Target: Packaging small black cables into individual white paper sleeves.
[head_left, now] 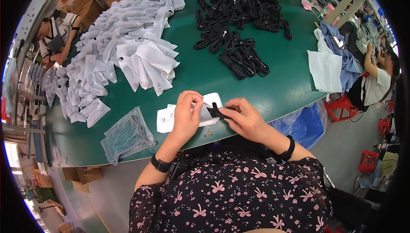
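Close to the near table edge, my right hand point(246, 121) is closed on a coiled black cable point(217, 111), which points toward my left hand. My left hand point(187, 115) is closed in a pinch, thumb against fingers, at the edge of a white pouch point(207, 105); the fingers partly hide how far the pouch is lifted. Beneath both hands lies a stack of flat white pouches point(164, 121) with small dark print. The cable's end is beside the pouch; whether it is inside I cannot tell.
A large heap of filled white pouches point(102, 40) covers the table's left side. Several coiled black cables point(239, 10) lie at the far middle. A clear bag with striped fabric point(129, 135) is near left; white cloth point(324, 70) is at right. Other people sit on both sides.
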Demonstrator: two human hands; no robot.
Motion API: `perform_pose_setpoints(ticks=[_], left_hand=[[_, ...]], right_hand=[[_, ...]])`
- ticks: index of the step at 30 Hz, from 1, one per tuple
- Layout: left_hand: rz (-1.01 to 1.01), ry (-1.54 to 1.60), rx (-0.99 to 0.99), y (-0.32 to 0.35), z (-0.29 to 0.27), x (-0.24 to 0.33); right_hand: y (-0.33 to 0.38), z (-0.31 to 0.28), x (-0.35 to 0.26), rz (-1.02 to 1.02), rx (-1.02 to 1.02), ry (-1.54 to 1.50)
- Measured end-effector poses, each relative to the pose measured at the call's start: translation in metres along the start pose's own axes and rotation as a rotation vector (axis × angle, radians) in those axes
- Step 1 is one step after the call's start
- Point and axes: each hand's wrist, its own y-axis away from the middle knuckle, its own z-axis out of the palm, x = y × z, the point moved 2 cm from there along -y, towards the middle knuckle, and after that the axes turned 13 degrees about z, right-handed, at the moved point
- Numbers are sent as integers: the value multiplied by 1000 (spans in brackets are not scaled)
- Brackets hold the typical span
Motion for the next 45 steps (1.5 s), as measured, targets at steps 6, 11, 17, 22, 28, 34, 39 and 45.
perform_pose_setpoints(ticks=[6,11,17,22,28,34,39,45], left_hand=[[-117,140,-77,6,11,0],[-143,143,-75,7,12,0],[-203,136,-152,7,11,-1],[-152,171,-198,5,13,6],[98,104,-162,0,14,20],[-106,212,-74,-8,1,14],[-23,320,-129,-14,2,22],[-277,875,35,-37,-7,13]], right_hand=[[0,5,4,-72,14,54],[1,12,9,-21,10,-27],[3,11,5,-118,-7,6],[4,12,3,-182,-10,40],[2,20,4,-4,101,-44],[-8,7,-9,-234,-40,46],[-9,12,-5,34,17,-216],[-35,1,-19,-33,187,-274]])
